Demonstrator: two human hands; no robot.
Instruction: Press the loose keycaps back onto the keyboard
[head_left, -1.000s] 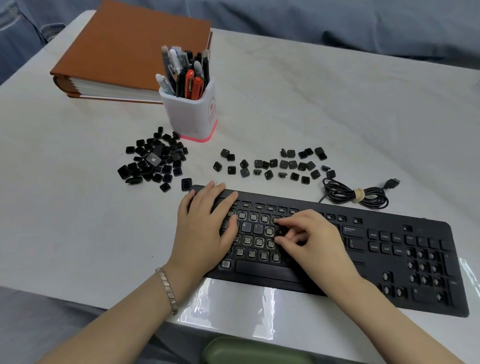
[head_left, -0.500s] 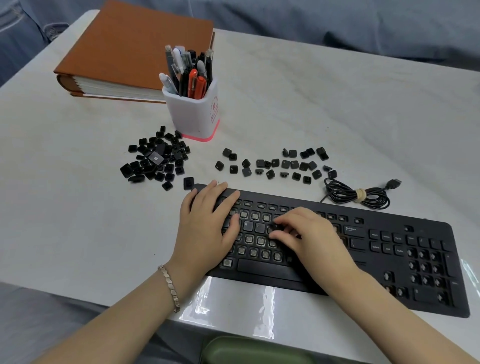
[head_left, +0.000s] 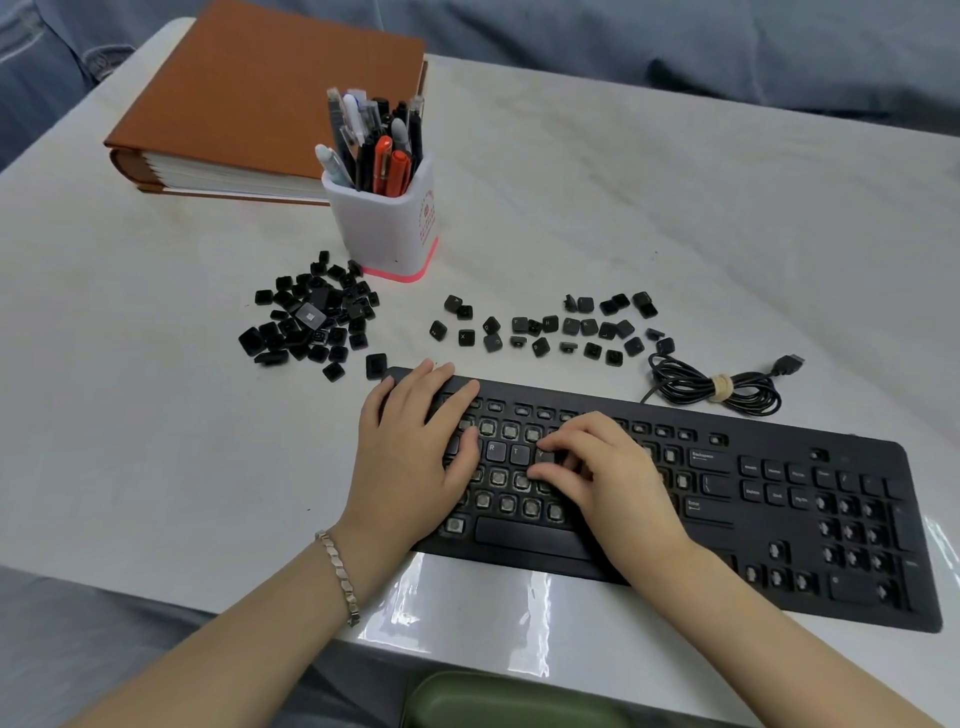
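while most loose keycaps (head_left: 311, 322) wait, we see left hand (head_left: 410, 452) flat on keyboard (head_left: 862, 462), right hand (head_left: 618, 483) curled over y keycap (head_left: 545, 457) beside seated r and t keys (head_left: 517, 452); pinch we cannot tell.

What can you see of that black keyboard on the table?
The keyboard is black, plastic-looking and full-width with a number pad. It lies flat, slanted, near the front edge of the white table. Many keys lack caps and show bare switches; R, T, Y, the space bar, Backspace and Enter have theirs. The left hand rests flat on its left end; the right hand, fingers curled, is down on the keys beside Y. Its bundled cable lies behind it.
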